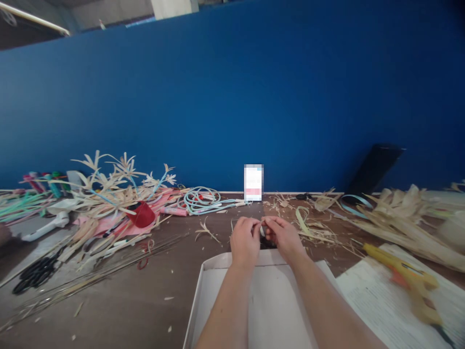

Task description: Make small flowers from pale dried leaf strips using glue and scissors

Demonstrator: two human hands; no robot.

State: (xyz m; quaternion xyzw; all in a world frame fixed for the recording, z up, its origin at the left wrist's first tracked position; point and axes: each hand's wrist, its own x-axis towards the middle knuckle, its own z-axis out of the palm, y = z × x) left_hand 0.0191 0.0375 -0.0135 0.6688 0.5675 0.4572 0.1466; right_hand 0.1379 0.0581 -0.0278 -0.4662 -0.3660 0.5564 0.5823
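My left hand (244,241) and my right hand (284,238) meet just beyond the far edge of a shallow white box (227,259). Both hands are closed, with thumbs and forefingers pinched close together. A small pale piece (262,231) shows between them, but it is too small and too covered by the fingers to make out. Something dark (268,242) lies beneath the hands, mostly hidden. On the table left of my hands rests a star-shaped husk flower piece (207,231). Beyond them stands a blurred-out phone-like screen (253,183).
To the left are husk flowers (125,167), a red cup-shaped item (141,214), black scissors (39,271), thin wires (105,271) and a blue cable (201,199). On the right, a yellow glue gun (403,269) lies on printed paper (374,291) near dried husks (407,228). A blue partition (232,97) rises behind.
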